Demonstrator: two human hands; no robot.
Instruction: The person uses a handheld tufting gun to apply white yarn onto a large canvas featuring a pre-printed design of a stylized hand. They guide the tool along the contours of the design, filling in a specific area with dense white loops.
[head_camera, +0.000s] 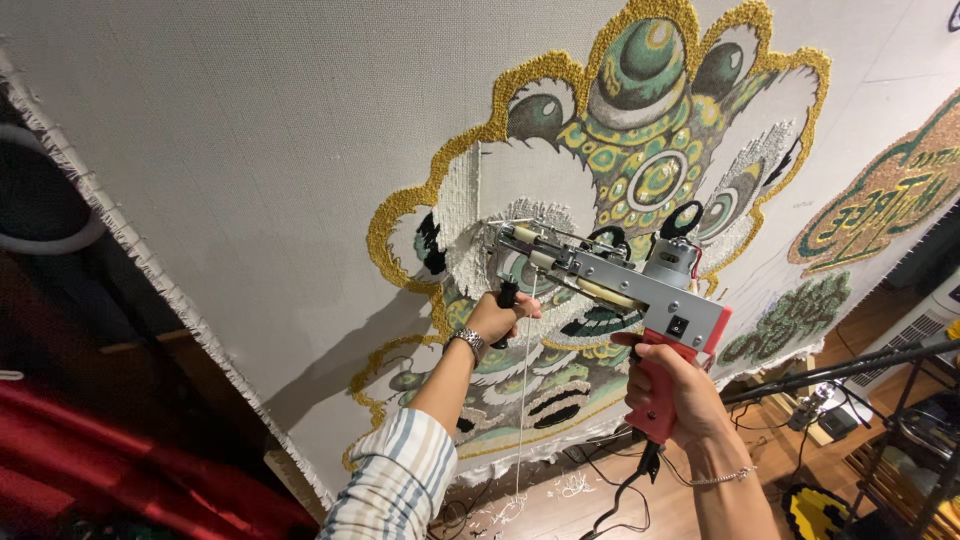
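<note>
Two hands on one tool: a tufting gun (610, 285), grey metal body with a red pistol handle, held up against a stretched grey backing cloth (250, 150). Right hand (665, 395): grip closed around the red handle, a thin chain bracelet at the wrist, black power cord (620, 495) hanging from the handle's base. Left hand (497, 318): grip closed around the small black front handle under the gun's nose; metal watch (468, 343) on the wrist, striped sleeve (395, 480) pushed up the forearm. Gun's needle end touches the cloth at a patch of white pile, inside a partly tufted design (620, 130) of green, yellow and white with a gold outline. A white yarn strand (522, 400) drops from the gun toward the wooden floor (590, 510), where yarn scraps lie. To the right on the cloth, a second tufted piece (885, 205) in gold and green, and a smaller green one (790, 318) below it. Cloth edge frayed along the left side. Black stand bars (840, 372) at lower right.
</note>
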